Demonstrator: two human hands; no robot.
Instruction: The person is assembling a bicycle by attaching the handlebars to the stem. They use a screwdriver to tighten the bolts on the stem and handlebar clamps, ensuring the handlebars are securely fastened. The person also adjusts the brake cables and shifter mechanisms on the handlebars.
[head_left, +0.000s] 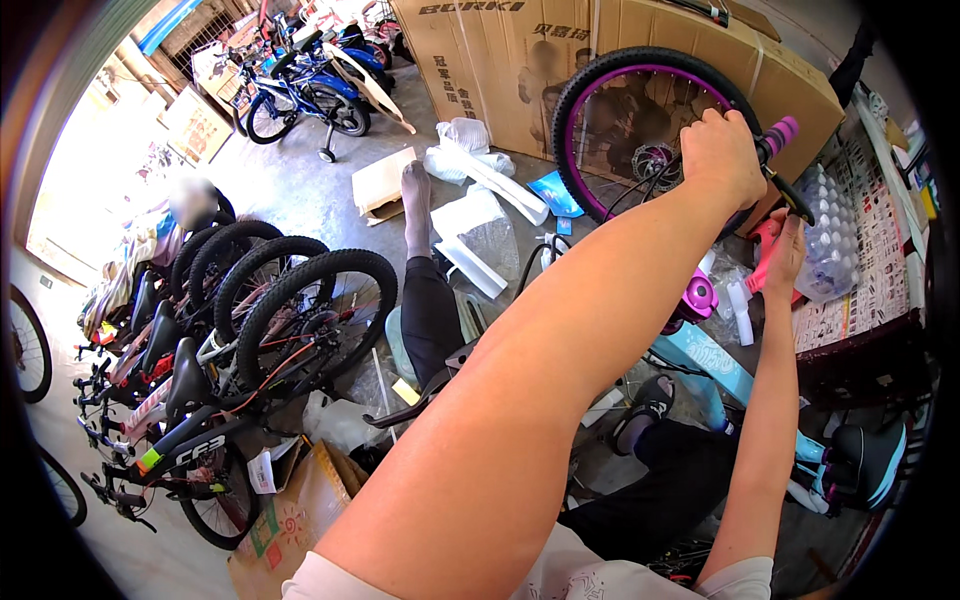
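Note:
My left hand [722, 160] is closed in a fist around the handlebar of a bicycle, with its purple-and-black grip [780, 135] sticking out to the right. Just below, my right hand [786, 255] has its fingers closed on the end of a black lever-like piece [793, 198]; its exact kind is hard to make out. The front wheel [563, 125] has a purple rim and black tyre and stands beyond my left hand. Under my left arm show a shiny purple part [700, 293] and the light blue frame [712, 360].
Several bicycles [190, 385] stand packed together at left. A large cardboard box [480, 75] rises behind the wheel. Small blue bicycles [305, 95] are at the back. White wrapping [485, 230] litters the floor, and a bag of clear bottles [828, 235] sits at right.

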